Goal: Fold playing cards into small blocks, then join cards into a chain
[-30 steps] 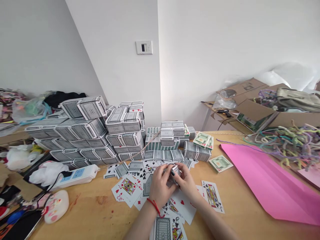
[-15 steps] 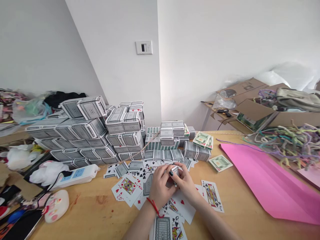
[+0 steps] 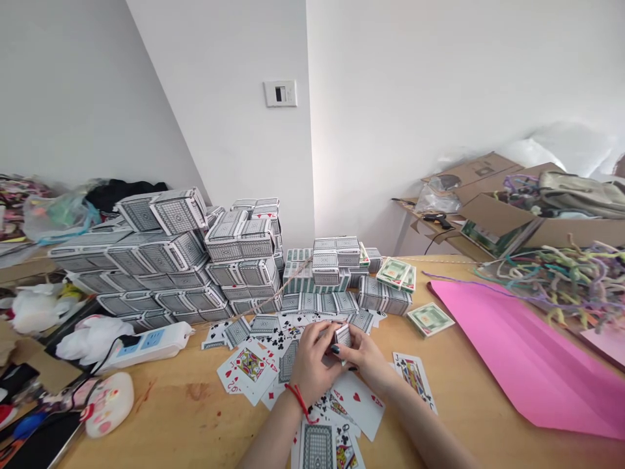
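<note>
- A small stack of cards is held between both hands, just above the worktop and over a scatter of loose cards that lie partly face up and partly face down.
- The left hand is closed on the stack's left side, with a dark-nailed thumb pressed against it. The right hand is closed on its right side, fingers curled round.
- The stack is judged to be light. The cards look thin and glossy, so they are probably slippery against each other. A single card would bend easily, while the squared stack should be stiffer.
- It is best held by opposite edges with even pressure, so that no card slides out.
- White card edges and a grey-green patterned back can be made out, matching the boxed decks piled behind.
- A pink sheet lies well apart on the right.
</note>
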A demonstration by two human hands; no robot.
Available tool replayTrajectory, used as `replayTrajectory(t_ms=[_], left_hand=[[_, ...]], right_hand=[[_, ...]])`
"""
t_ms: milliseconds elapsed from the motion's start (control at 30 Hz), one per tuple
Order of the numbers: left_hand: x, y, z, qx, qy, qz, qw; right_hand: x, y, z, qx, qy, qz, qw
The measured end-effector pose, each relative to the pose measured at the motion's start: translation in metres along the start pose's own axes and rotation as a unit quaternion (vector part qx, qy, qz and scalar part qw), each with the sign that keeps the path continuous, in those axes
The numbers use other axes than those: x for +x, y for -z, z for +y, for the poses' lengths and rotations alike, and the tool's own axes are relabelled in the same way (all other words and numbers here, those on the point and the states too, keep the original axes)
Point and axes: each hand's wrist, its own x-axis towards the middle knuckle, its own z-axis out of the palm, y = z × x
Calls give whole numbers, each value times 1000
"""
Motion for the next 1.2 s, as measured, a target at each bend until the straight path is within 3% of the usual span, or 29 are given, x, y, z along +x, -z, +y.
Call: replayTrajectory(t_ms=[433, 600, 700, 800, 867, 1067, 1200], left_hand=[[1, 1, 3, -21, -6, -15, 1000], [-1, 4, 11, -61, -7, -32, 998], [-2, 5, 11, -138, 50, -11, 989], [-1, 4, 3, -243, 147, 27, 958], [1, 4, -4, -327, 204, 19, 922], [6, 8, -14, -528, 256, -118, 801], [8, 15, -16, -556, 256, -191, 767]], right_hand=[[0, 1, 4, 17, -34, -12, 999], [1, 1, 5, -9, 36, 36, 999], [2, 3, 4, -53, 63, 81, 993], [2, 7, 5, -137, 101, 125, 978], [1, 9, 7, -190, 131, 134, 964], [1, 6, 12, -259, 225, 69, 937], [0, 7, 11, -277, 234, 38, 931]])
